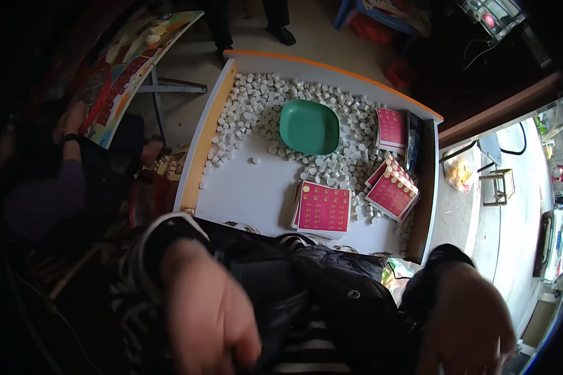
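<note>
My left hand is low in the view, over my lap, smeared by motion; its fingers seem bent, but whether they hold anything I cannot tell. My right hand hangs at the lower right in shadow, its fingertips running toward the bottom edge. Both hands are apart from the white walled table in front of me. Many small white round caps cover its far and right parts. Among them sits a green square dish. Nearest me lies a stack of pink printed cards; a fanned pink stack is farther right.
Another pink stack lies by a dark box at the right wall. To the left, another person's hand is beside a colourful folding table. Someone's legs stand beyond. A wooden stool is outside at right.
</note>
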The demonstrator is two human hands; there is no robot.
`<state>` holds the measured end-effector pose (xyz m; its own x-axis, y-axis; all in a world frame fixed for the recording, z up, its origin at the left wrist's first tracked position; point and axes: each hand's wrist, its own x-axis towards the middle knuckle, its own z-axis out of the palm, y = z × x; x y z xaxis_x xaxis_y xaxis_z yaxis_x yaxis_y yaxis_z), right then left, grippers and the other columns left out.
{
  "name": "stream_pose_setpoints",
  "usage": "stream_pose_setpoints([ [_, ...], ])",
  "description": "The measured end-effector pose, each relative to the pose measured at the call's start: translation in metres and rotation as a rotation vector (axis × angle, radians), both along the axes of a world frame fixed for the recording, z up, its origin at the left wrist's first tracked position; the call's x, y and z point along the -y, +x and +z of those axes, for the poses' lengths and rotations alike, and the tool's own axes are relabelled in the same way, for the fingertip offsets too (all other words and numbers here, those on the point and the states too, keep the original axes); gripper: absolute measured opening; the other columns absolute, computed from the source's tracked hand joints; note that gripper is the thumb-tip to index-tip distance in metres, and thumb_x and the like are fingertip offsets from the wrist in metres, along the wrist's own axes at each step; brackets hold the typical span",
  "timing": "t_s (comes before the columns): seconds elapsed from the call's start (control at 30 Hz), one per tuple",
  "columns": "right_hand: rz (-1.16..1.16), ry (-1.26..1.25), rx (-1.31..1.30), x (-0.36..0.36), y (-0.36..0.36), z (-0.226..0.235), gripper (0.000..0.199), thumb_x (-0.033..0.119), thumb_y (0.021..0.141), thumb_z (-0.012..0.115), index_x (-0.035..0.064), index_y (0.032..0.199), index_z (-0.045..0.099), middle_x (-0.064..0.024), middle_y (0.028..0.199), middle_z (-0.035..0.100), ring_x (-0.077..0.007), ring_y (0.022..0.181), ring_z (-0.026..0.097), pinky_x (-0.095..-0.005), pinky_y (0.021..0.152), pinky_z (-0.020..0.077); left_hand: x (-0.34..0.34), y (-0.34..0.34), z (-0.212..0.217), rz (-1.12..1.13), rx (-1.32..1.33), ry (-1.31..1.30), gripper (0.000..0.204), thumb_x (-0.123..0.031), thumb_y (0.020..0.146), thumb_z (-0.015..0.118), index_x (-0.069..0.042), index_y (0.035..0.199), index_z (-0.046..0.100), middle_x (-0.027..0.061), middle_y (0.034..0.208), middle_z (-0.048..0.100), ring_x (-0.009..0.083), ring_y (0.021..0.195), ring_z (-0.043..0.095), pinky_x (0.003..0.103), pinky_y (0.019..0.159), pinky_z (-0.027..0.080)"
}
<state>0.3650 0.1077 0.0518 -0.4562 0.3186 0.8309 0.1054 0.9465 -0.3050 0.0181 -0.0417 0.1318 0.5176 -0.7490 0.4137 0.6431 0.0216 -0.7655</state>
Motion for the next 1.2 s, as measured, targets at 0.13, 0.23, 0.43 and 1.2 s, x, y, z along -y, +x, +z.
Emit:
stream_pose_setpoints([
  [0.13,-0.084,-0.133,0.26,0.019,-0.136,0.003,0.027,0.0,0.082,0.053,0.0006,0.109,0.052,-0.0084,0.1,0.053,-0.0168,0.076,0.053,-0.0279,0.069,0.0444,0.008,-0.074,-0.105,0.067,0.193,-1.621,0.015,-0.004,0.082,0.055,0.0,0.096,0.058,0.0146,0.101,0.057,0.0345,0.089,0.055,0.04,0.077,0.046],
  [0.23,0.085,-0.645,0.363,0.004,-0.166,-0.078,0.037,-0.004,0.071,0.063,0.0019,0.107,0.057,-0.011,0.099,0.053,-0.0218,0.079,0.055,-0.0294,0.07,0.046,-0.025,-0.074,-0.171,-0.143,0.787,-2.048,0.014,-0.005,0.077,0.062,0.0,0.09,0.06,0.0135,0.097,0.056,0.032,0.087,0.056,0.039,0.077,0.047],
  [0.43,-0.021,-0.428,0.545,0.016,-0.187,-0.124,0.035,0.011,0.072,0.067,0.0061,0.105,0.06,-0.0116,0.097,0.055,-0.0301,0.084,0.056,-0.0374,0.074,0.048,-0.059,-0.018,-0.21,0.049,0.703,-2.157,0.019,-0.007,0.073,0.065,-0.003,0.091,0.06,0.0128,0.092,0.055,0.0314,0.087,0.056,0.039,0.077,0.047],
  [1.2,-0.057,-0.351,0.491,0.023,-0.187,-0.132,0.024,0.006,0.072,0.068,0.0033,0.094,0.061,-0.013,0.09,0.057,-0.0324,0.085,0.056,-0.0398,0.074,0.048,-0.044,-0.084,-0.241,0.518,1.143,-1.934,0.019,-0.006,0.074,0.067,-0.004,0.09,0.058,0.0116,0.085,0.056,0.0306,0.08,0.057,0.039,0.07,0.047],
])
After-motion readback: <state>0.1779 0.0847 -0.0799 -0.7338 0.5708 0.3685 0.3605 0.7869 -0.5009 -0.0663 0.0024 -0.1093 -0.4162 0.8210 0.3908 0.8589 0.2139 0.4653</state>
